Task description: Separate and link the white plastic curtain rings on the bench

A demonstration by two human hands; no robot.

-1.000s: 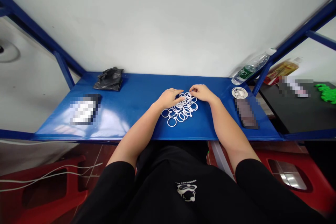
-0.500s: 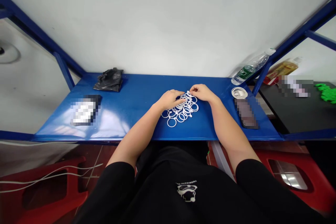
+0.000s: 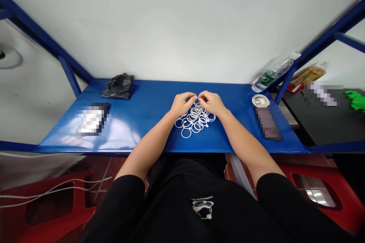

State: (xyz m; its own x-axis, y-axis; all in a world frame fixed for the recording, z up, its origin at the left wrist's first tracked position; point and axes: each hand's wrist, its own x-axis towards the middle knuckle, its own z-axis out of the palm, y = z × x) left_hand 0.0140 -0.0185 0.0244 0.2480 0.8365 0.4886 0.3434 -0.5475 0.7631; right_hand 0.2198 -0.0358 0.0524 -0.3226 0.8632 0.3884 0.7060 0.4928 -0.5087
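A loose pile of thin white plastic rings lies on the blue tabletop, directly in front of me. My left hand and my right hand rest at the pile's far edge, with their fingertips almost meeting. Between those fingertips, a white plastic ring seems pinched by both hands, though fingers hide most of it. The palms cover the back of the pile.
A black plastic bag and a pixelated flat object lie to the left. To the right are a coil of white cord, a pixelated dark object and a lying water bottle. Red stools stand below.
Both hands have drawn closer, and my left hand has moved to the right along the pile's far side. Their fingertips now nearly meet, and the pile looks much the same.
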